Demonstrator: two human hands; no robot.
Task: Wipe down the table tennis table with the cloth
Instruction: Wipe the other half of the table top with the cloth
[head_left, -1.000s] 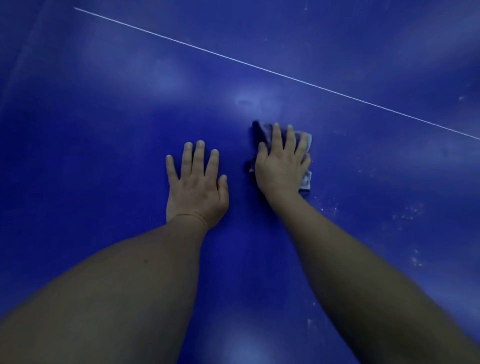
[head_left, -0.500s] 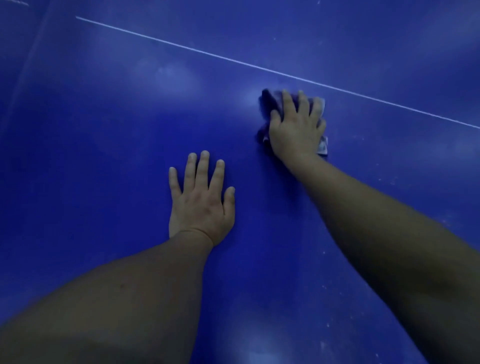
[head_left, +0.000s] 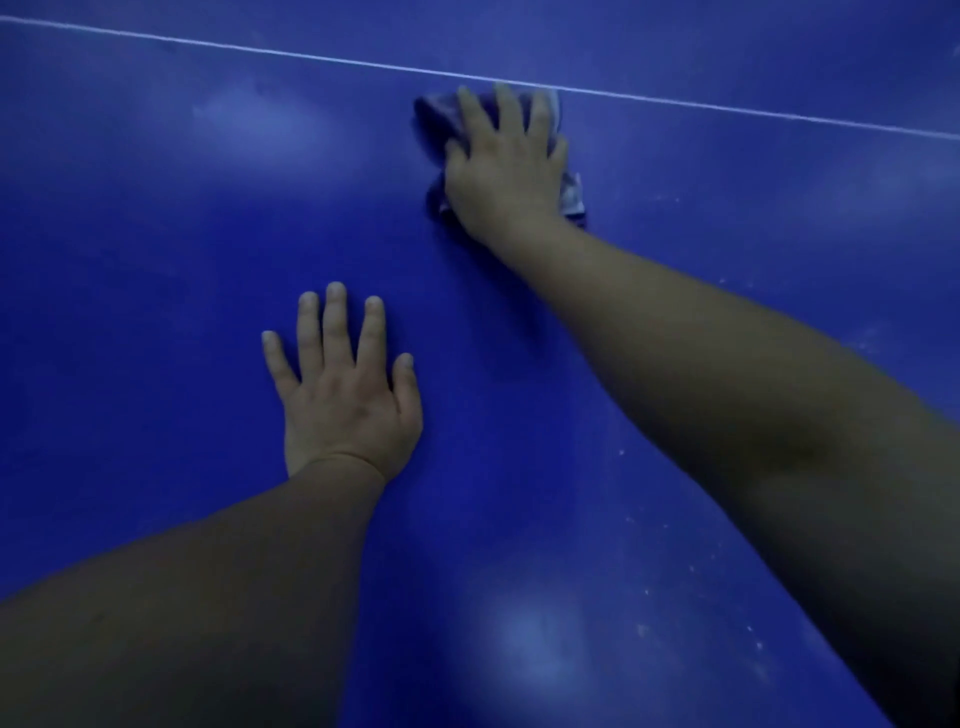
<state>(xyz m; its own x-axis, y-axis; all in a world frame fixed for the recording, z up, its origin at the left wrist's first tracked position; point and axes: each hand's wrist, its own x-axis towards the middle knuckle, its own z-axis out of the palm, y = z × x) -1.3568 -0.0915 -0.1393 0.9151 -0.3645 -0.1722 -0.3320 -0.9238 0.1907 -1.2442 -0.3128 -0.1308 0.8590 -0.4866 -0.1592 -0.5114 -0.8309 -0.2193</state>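
Observation:
The blue table tennis table (head_left: 156, 234) fills the head view. My right hand (head_left: 506, 166) presses flat, fingers straight and spread, on a small crumpled cloth (head_left: 434, 122), which shows dark at the hand's left and pale at its right edge. The fingertips reach the thin white line (head_left: 260, 49) that crosses the table top. My left hand (head_left: 345, 395) rests flat on the bare surface nearer to me, fingers spread, holding nothing.
Pale specks of dust (head_left: 670, 587) lie scattered on the surface at the lower right, under and beside my right forearm. Soft light reflections show on the table at the upper left and bottom centre.
My right hand has slid the cloth away from me, up to the white line. My left hand has stayed planted in place.

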